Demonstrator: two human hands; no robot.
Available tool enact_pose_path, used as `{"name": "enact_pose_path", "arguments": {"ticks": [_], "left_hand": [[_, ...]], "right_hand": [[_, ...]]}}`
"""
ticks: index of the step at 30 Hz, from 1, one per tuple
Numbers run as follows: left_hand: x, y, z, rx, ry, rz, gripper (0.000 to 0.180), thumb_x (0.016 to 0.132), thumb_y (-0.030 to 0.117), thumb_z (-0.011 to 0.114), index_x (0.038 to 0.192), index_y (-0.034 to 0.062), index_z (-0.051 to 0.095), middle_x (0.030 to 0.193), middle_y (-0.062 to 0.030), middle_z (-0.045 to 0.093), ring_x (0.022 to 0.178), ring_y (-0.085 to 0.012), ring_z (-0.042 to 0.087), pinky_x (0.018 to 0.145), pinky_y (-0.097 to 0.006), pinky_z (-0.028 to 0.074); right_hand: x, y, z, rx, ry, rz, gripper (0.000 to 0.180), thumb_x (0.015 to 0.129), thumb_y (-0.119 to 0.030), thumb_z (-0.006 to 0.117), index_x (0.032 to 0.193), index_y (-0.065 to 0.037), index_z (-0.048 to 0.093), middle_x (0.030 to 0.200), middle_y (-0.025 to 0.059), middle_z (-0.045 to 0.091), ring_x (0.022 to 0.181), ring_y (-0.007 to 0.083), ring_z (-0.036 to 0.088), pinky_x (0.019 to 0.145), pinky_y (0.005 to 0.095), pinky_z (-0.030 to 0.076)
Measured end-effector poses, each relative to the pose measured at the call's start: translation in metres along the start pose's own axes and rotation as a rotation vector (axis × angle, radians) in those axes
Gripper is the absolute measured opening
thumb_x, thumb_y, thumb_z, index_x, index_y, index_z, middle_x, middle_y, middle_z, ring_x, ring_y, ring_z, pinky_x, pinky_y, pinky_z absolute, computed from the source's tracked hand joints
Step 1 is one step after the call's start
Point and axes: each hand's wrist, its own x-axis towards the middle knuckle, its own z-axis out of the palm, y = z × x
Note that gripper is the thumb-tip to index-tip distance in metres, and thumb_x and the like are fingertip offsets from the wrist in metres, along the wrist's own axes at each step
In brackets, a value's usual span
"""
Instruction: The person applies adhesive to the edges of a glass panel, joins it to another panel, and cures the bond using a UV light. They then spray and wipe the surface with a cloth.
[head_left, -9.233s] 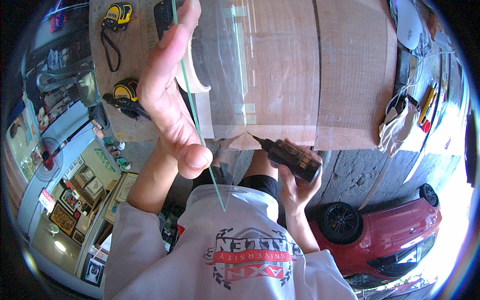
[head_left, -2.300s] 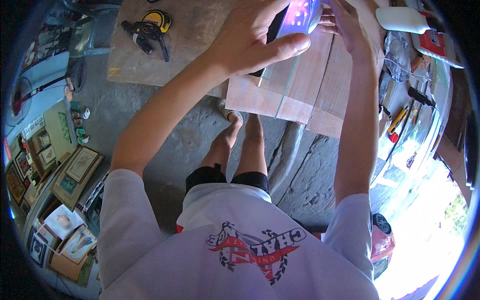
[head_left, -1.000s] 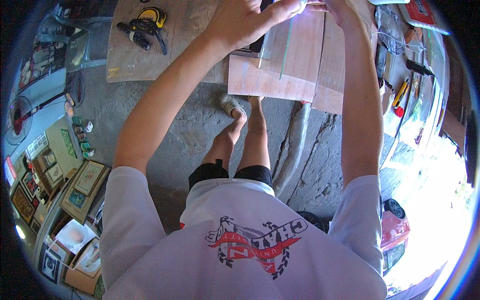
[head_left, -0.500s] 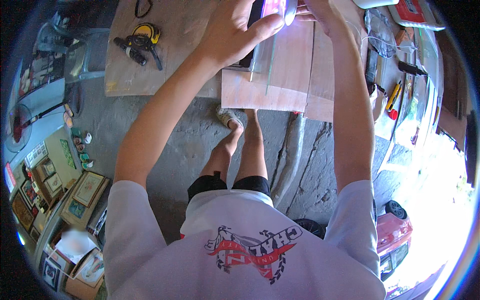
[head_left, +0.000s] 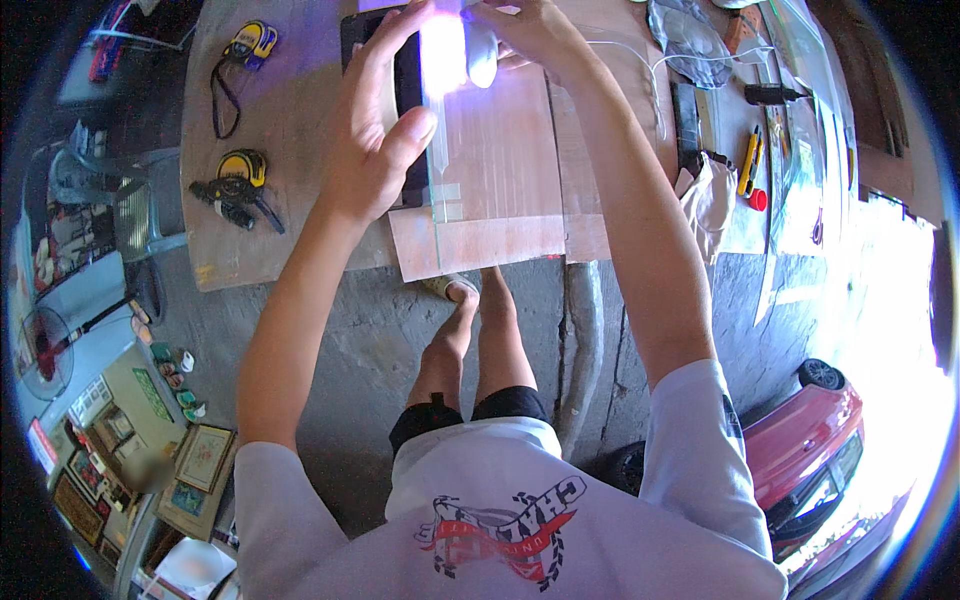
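My right hand [head_left: 530, 38] grips a small white lamp [head_left: 482, 60] with a cord. It casts a bright violet-white glow along the edge of a clear glass pane [head_left: 440, 165]. My left hand [head_left: 375, 135] rests against a black block [head_left: 411, 90], its thumb spread apart from its fingers near the pane. The fingertips are partly lost in the glare at the top edge. Glass and block stand on a thin wooden board [head_left: 480, 250] at the table's near edge.
Two yellow tape measures [head_left: 250, 45] lie left on the wooden table [head_left: 300, 240]. To the right are a yellow cutter [head_left: 750, 160], a red cap [head_left: 758, 200], a cloth [head_left: 708, 212], a crumpled plastic bag [head_left: 690, 42] and glass strips. A white cord [head_left: 655, 70] crosses the right side.
The view has shifted, showing more of the table. Both hands appear further left, still at the pane. The lamp's glow looks brighter and wider now.
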Motion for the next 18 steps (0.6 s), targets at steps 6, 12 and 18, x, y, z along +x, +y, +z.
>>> {"name": "enact_pose_path", "arguments": {"ticks": [6, 12, 18], "left_hand": [[-0.0003, -0.0058, 0.004, -0.061, 0.05, 0.038, 0.081, 0.093, 0.06, 0.055, 0.155, 0.0099, 0.04, 0.158, -0.0152, 0.042, 0.15, -0.0321, 0.034, 0.125, -0.051, 0.022], [-0.0016, -0.0065, -0.0004, -0.049, 0.033, 0.029, 0.082, 0.094, 0.062, 0.055, 0.155, 0.008, 0.04, 0.158, -0.0157, 0.041, 0.15, -0.0311, 0.034, 0.125, -0.049, 0.023], [0.0001, 0.0006, 0.0002, -0.032, 0.011, 0.015, 0.092, 0.096, 0.067, 0.047, 0.155, -0.0023, 0.031, 0.158, -0.029, 0.037, 0.15, -0.0364, 0.033, 0.126, -0.047, 0.016]], "right_hand": [[0.0003, 0.001, 0.0043, 0.052, 0.047, 0.009, 0.054, 0.089, -0.042, 0.075, 0.117, 0.003, 0.068, 0.091, 0.0163, 0.076, 0.079, 0.021, 0.075, 0.063, 0.0348, 0.061], [0.0001, 0.0025, 0.0056, 0.083, 0.035, -0.005, 0.054, 0.089, -0.041, 0.075, 0.117, 0.004, 0.068, 0.09, 0.0156, 0.076, 0.079, 0.0213, 0.075, 0.063, 0.035, 0.061], [-0.0006, 0.0014, 0.0056, 0.096, 0.041, 0.024, 0.054, 0.089, -0.041, 0.075, 0.116, 0.004, 0.068, 0.09, 0.0155, 0.076, 0.079, 0.0219, 0.075, 0.064, 0.0345, 0.061]]}}
